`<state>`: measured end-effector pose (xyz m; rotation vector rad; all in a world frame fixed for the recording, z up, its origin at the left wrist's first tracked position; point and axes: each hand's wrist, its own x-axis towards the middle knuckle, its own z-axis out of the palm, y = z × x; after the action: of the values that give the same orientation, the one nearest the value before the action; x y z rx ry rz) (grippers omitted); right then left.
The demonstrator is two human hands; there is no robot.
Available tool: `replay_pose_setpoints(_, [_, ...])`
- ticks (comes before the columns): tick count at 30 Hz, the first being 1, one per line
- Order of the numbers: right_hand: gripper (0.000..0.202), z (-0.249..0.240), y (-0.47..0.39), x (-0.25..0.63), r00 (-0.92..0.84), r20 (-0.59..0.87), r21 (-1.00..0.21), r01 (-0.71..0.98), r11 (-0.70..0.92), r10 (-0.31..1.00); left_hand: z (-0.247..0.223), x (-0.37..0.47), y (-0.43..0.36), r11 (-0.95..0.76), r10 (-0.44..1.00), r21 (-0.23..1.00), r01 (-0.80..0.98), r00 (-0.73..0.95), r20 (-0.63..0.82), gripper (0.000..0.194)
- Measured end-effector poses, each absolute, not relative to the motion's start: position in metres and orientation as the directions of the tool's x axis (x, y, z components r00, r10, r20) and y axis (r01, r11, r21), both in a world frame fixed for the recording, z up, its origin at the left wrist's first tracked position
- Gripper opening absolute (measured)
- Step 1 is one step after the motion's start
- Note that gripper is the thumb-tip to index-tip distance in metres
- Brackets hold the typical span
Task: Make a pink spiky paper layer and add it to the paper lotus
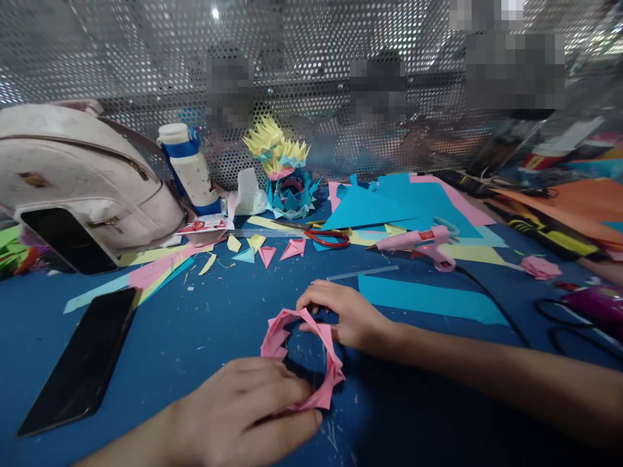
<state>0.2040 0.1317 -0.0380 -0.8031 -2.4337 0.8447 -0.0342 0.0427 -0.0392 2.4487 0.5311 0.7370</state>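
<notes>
Pink paper ring [333, 363] is located just above or on the blue counter [189, 337], between both hands, its pointed folds standing around the band; contact with the surface cannot be confirmed. Left hand [248, 405]: grip closed on the near rim, fingers inside, thumb outside. Right hand [353, 314]: grip curled to a light pinch at the far rim, a gap visible behind the fingertips. Apply even, light pressure at both points; excess squeeze would likely crush the folds or make the ring oval. Support the band rather than the tips. Beyond the hands, keep wrists clear of the glue gun [413, 241], whose nozzle may be hot, and the scissors [333, 240].
</notes>
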Motion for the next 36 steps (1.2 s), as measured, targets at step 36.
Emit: replay_pose_setpoints(36, [0.025, -0.027, 0.109, 0.199, -0.519, 0.414, -0.874, 0.004, 0.487, 0.747, -0.036, -0.022, 0.067, -0.03, 0.979, 0.999, -0.026, 0.199, 0.034, 0.028])
